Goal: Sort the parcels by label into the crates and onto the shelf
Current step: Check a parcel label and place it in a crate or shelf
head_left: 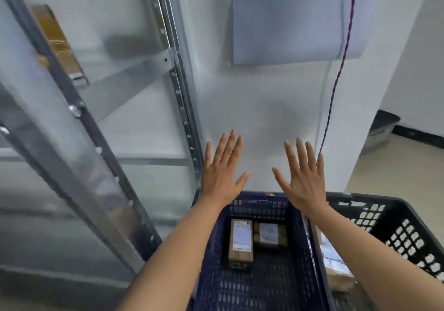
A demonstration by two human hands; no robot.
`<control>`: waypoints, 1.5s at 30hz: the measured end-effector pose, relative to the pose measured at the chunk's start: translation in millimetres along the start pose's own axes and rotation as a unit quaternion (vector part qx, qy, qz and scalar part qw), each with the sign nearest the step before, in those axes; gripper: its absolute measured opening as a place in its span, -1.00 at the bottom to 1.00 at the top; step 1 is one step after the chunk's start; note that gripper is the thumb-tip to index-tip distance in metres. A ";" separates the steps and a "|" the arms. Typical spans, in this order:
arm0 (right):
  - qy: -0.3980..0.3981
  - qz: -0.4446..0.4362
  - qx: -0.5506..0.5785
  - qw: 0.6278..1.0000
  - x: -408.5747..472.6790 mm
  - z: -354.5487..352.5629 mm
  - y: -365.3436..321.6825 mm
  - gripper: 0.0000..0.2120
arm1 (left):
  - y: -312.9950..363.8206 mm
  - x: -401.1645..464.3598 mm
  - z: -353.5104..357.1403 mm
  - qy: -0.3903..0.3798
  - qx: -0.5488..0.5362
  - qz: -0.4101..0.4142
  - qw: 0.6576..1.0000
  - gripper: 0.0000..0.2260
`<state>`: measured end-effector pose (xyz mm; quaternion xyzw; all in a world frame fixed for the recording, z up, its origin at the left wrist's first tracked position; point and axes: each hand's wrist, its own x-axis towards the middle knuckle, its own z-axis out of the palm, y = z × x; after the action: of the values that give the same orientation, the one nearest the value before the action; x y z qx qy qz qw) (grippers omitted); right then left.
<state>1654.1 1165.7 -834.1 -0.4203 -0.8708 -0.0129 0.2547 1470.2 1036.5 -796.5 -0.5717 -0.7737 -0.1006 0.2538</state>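
Two brown cardboard parcels with white labels, a long one [240, 243] and a shorter one [270, 235] just beside it on its right, lie on the floor of the dark blue perforated plastic crate [259, 284], toward its far end; their label print is too small to read. In the black perforated plastic crate [394, 234] touching it on the right, a pale wrapped parcel [334, 262] is half hidden behind the right forearm and the crate wall. Above the far rim of the blue crate, the left hand [222, 174] and right hand [303, 178] hang spread flat with straight fingers, grasping nothing, well above the parcels. The grey metal shelf [101, 147] on the left is blurred; a brown taped box [57, 41] stands on it, cut by an upright. A twisted red-and-blue cord [341, 65] hangs down the white wall behind the right hand.
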 end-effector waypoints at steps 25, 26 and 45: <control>0.199 -0.026 -0.090 0.975 75.5 -464.3 -91.7 -0.30 | -19.2 121.4 -433.5 0.136 -0.023 0.052 0.989 -0.29; 0.198 -0.038 -0.096 0.975 77.5 -487.6 -95.3 -0.30 | -18.3 125.2 -455.2 0.133 -0.019 0.053 0.990 -0.29; 0.192 -0.199 -0.014 0.961 92.9 -834.3 -303.9 -0.29 | -133.3 65.0 -873.8 0.170 0.071 -0.067 0.981 -0.29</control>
<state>1742.7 839.3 -7.8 -0.2320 -0.8713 -0.1558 0.4033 1573.9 657.6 -2.0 -0.4738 -0.7607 -0.1581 0.4145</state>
